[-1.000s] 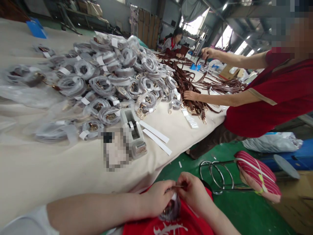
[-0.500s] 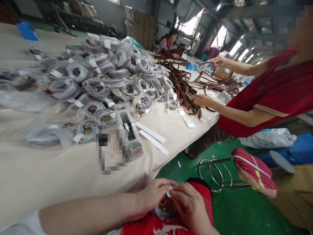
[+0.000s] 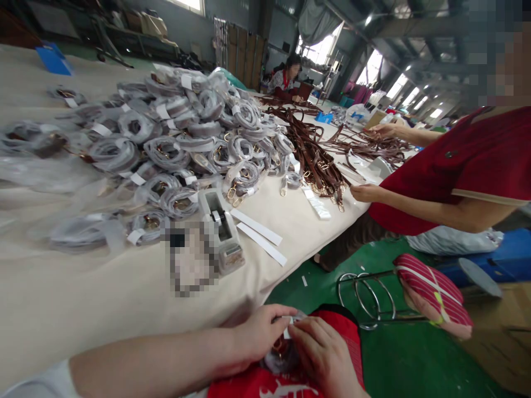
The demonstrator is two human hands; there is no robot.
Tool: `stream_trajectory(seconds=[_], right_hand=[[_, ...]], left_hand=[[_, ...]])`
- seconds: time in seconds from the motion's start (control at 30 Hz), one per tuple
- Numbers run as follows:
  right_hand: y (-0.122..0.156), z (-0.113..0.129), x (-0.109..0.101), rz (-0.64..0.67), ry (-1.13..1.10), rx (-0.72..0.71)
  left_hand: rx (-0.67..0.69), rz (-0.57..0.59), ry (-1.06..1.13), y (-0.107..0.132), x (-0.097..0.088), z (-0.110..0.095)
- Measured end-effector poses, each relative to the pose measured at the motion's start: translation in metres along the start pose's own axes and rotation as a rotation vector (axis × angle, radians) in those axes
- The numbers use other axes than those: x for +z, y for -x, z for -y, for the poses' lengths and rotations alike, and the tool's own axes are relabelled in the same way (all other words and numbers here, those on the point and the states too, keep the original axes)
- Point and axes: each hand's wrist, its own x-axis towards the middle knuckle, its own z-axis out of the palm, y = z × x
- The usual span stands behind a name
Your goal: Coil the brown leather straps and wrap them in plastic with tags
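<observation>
before you: wrapped strap coils (image 3: 174, 132) piled on the table (image 3: 83, 287), a tape dispenser (image 3: 222, 229) beside them, brown straps (image 3: 315, 155) beyond.

The desk (image 3: 83, 287) fills the left side. On it, at the far middle, lies a pile of wrapped coils (image 3: 174, 138). Just before the pile stands a tape dispenser (image 3: 222, 229), and two paper strips (image 3: 259, 235) lie to its right. Behind and right of the strips is a heap of straps (image 3: 315, 155). A co-worker (image 3: 456, 171) stands at the right edge of the desk. A wire stool (image 3: 373, 298) stands on the floor (image 3: 398, 359), right of the desk corner. The left hand (image 3: 259, 334) and right hand (image 3: 326, 354) meet below that corner, over the lap.
</observation>
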Motion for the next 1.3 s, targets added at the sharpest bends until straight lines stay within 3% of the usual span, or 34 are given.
stream_trajectory(seconds=[0.23,0.6,0.8,1.0,1.1,1.3], right_hand=[[-0.009,0.016,0.007,-0.029,0.048,0.186],[-0.016,0.018,0.007,0.030,-0.076,0.341],[-0.015,0.018,0.011,0.014,-0.088,0.377],[-0.010,0.017,0.013,0.001,-0.115,0.355],[-0.007,0.015,0.009,-0.010,-0.195,0.316],[-0.002,0.009,0.007,-0.097,-0.358,0.396]], left_hand=[[0.037,0.012,0.256,0.010,0.000,-0.008],[0.119,0.002,0.137,0.012,-0.002,-0.008],[0.137,-0.013,0.126,0.014,-0.001,-0.011],[0.053,-0.008,0.196,0.010,0.002,-0.003],[0.008,-0.062,0.165,0.009,0.002,0.001],[0.004,-0.093,0.128,0.009,0.002,0.005]])
